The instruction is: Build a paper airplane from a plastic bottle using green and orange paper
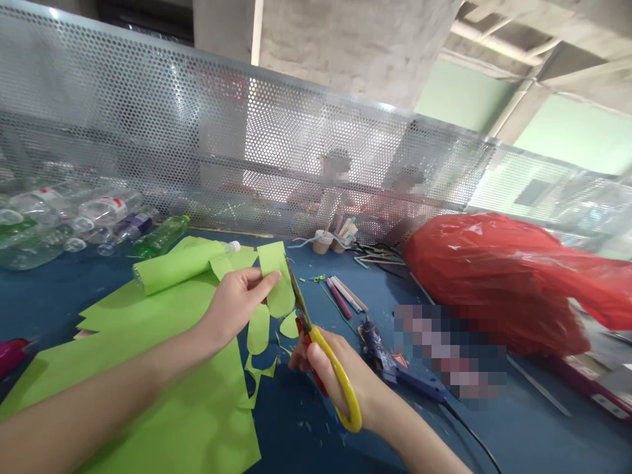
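My left hand (243,296) pinches a green paper strip (277,280) with a rounded lower end, held up off the table. In my right hand (340,368) is a pair of scissors (330,359) with yellow and red handles; its blades point up along the strip's right edge. Below the strip lie a rounded green cutout (258,329) and curved paper scraps (259,380). Large green paper sheets (187,388) spread under my left forearm. Behind that hand, a bottle wrapped in green paper (180,265) rests on its side.
A blue glue gun (399,365) with its cord lies right of my right hand, near several markers (348,296). A red plastic bag (494,276) sits at the right. Clear bottles (101,210) lie at the back left, before a perforated metal screen (296,131).
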